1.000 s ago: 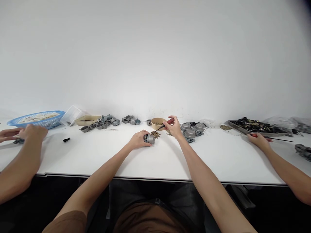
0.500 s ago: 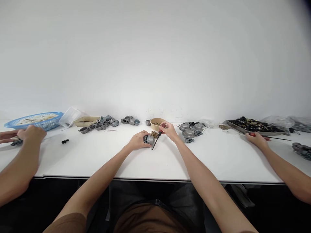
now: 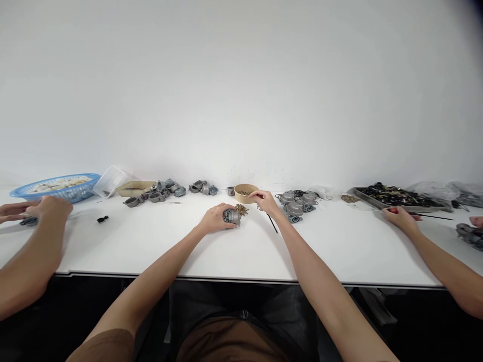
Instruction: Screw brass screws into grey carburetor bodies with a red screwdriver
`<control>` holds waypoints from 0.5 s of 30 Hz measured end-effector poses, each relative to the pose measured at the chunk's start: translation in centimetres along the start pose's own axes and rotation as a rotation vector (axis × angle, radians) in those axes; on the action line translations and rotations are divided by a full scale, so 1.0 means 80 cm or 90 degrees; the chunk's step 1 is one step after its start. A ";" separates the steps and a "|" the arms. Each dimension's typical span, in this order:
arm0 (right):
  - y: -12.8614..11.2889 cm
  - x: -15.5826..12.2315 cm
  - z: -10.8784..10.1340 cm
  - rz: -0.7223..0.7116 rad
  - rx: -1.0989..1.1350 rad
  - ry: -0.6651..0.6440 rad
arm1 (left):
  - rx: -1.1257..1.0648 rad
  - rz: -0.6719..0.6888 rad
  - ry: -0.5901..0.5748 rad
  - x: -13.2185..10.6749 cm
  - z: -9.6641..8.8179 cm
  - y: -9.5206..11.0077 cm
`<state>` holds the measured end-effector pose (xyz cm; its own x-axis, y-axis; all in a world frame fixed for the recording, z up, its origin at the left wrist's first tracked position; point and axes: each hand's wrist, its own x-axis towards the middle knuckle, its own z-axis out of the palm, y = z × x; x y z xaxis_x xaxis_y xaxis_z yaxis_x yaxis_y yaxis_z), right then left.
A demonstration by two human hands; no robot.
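My left hand point(image 3: 218, 217) is closed around a grey metal carburetor point(image 3: 233, 216) resting on the white table. My right hand point(image 3: 264, 201) grips a screwdriver point(image 3: 272, 223); its dark shaft points down and toward me, and its handle is hidden by the hand. The right fingertips are beside a round tan bowl point(image 3: 246, 193) of small brass-coloured screws. Behind the carburetor lies a loose pile of similar brass screws point(image 3: 240, 209), between my two hands.
Assembled carburetors point(image 3: 295, 205) stand right of my right hand. Grey metal bowls point(image 3: 154, 193) lie at back left, near a blue basket point(image 3: 81, 191). A dark tray of parts point(image 3: 400, 196) sits at right. Co-workers' hands work at both sides, one holding a red-handled screwdriver point(image 3: 433, 216).
My right hand has moved slightly right, away from the carburetor. The screwdriver's tip has swung from beside the carburetor to the right. My left hand stays on the carburetor.
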<state>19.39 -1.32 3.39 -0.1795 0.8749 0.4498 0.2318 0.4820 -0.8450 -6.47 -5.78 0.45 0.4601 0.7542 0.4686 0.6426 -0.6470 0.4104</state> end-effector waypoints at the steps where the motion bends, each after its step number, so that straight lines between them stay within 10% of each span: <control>1: -0.001 -0.001 0.002 -0.025 -0.047 -0.027 | 0.004 0.006 0.008 0.000 0.001 0.002; 15: -0.002 -0.011 0.040 -0.081 -0.075 -0.165 | 0.057 0.038 0.064 -0.002 0.006 0.025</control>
<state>16.47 -2.34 2.16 -0.4480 0.7734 0.4484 0.2983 0.6022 -0.7405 -4.97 -7.10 0.84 0.4382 0.6970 0.5675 0.6698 -0.6743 0.3109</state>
